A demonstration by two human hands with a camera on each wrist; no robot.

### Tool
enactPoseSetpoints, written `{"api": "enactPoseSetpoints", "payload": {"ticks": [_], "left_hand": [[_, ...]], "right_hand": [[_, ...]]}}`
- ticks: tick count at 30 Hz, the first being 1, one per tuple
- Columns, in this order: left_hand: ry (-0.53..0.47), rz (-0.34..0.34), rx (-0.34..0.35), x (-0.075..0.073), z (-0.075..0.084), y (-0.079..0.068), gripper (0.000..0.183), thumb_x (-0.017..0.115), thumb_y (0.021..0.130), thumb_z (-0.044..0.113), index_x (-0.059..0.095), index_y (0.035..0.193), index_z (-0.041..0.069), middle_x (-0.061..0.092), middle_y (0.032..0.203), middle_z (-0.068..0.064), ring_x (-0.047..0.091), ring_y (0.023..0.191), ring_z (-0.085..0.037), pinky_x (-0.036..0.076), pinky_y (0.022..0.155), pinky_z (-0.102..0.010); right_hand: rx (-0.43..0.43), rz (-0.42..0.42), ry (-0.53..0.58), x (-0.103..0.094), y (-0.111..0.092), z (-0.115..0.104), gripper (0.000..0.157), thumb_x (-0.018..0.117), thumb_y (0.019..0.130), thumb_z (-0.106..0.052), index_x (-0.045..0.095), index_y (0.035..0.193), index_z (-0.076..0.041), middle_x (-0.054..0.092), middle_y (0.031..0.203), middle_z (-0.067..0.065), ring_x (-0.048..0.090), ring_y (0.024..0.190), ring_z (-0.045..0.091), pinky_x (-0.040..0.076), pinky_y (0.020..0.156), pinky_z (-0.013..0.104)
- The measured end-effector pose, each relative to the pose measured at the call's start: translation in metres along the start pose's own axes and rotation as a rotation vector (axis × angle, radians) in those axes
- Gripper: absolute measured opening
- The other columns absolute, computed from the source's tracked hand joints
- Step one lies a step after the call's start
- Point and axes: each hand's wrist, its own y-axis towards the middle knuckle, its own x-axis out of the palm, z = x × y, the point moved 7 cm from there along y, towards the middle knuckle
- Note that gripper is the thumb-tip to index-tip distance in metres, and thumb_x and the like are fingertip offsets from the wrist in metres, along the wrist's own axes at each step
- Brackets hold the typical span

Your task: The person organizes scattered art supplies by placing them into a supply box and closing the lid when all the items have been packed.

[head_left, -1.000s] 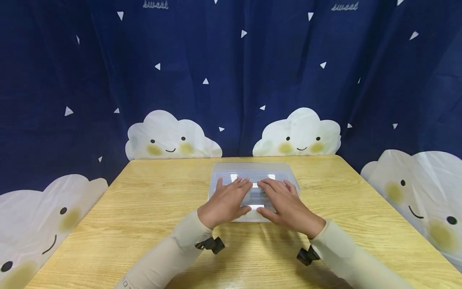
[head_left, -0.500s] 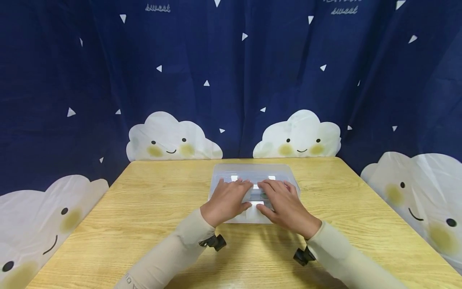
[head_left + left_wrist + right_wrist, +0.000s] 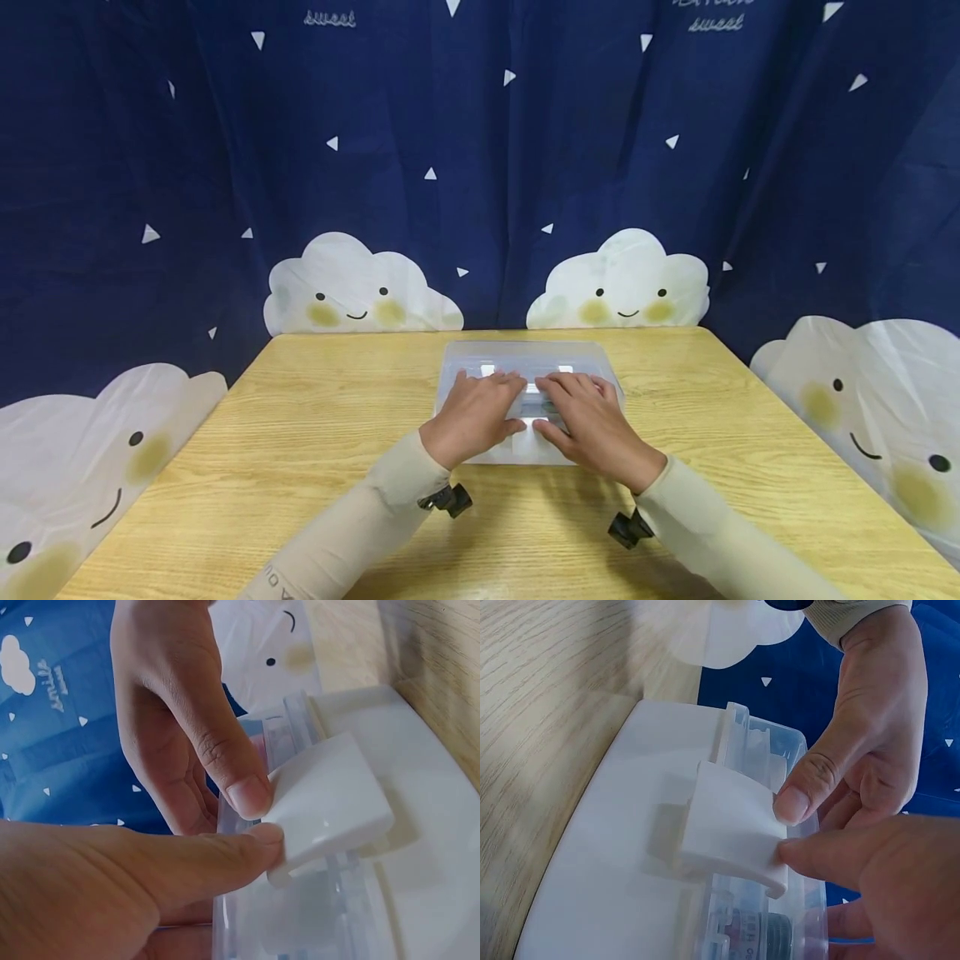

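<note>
A box with a clear plastic lid [image 3: 525, 350] and a white lower body [image 3: 607, 825] sits toward the back of the table. On its front a white latch [image 3: 330, 802] tilts outward from the body. My left hand [image 3: 472, 417] rests on the lid's left half, its thumb pressing the latch's edge in the left wrist view. Mirroring it, my right hand [image 3: 596, 421] lies on the right half, thumb tip [image 3: 793, 853] on the same edge. The remaining fingers spread over the lid, partly hidden in the wrist views. Through the plastic shows a small labelled jar [image 3: 780, 937] with a greyish lid.
The wooden table [image 3: 337, 500] extends around the box on all sides. Behind it hangs a dark blue curtain [image 3: 480, 150] with white triangles and smiling clouds. Small black wrist cameras [image 3: 450, 500] hang below both cuffs.
Both wrists have shifted slightly inward, and the head view has tilted a little. The hands stay on the box with thumbs at the latch.
</note>
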Motion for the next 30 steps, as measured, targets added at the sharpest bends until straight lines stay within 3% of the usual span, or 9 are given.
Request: {"api": "enactPoseSetpoints", "payload": {"ticks": [4,13,20,30], "left_hand": [[0.001,-0.018,-0.007,0.0014,-0.0001,0.0009,0.052,0.067,0.076,0.044,0.055,0.119,0.017,0.057,0.122,-0.001,0.057,0.106,-0.022,0.04,0.083,-0.062],[0.036,0.056,0.002,0.0021,0.0022,0.0021,0.045,0.072,0.07,0.045,0.059,0.101,0.016,0.066,0.098,0.001,0.062,0.073,-0.022,0.045,0.07,-0.053],[0.058,0.082,-0.01,0.0015,0.0032,0.0012,0.047,0.073,0.068,0.046,0.058,0.1,0.015,0.065,0.096,0.0,0.061,0.07,-0.022,0.045,0.068,-0.052],[0.045,0.07,-0.027,0.005,0.0036,0.0025,0.05,0.074,0.067,0.045,0.057,0.103,0.014,0.064,0.1,0.001,0.063,0.075,-0.024,0.04,0.08,-0.063]], "right_hand": [[-0.001,-0.002,-0.005,0.0005,-0.0006,0.0003,0.053,0.063,0.082,-0.037,0.051,0.124,-0.008,0.052,0.121,0.007,0.043,0.114,0.024,0.028,0.093,0.051],[-0.01,0.024,-0.02,0.0023,-0.0013,0.0006,0.058,0.067,0.078,-0.038,0.051,0.124,-0.008,0.052,0.119,0.006,0.044,0.112,0.023,0.028,0.093,0.05],[-0.008,0.047,-0.027,0.0037,-0.0015,0.0006,0.06,0.069,0.075,-0.039,0.05,0.124,-0.009,0.051,0.119,0.005,0.043,0.112,0.024,0.027,0.092,0.051],[0.005,0.047,-0.067,0.0064,-0.0006,0.0,0.062,0.069,0.074,-0.041,0.05,0.123,-0.01,0.051,0.12,0.006,0.043,0.111,0.025,0.028,0.092,0.052]]}}
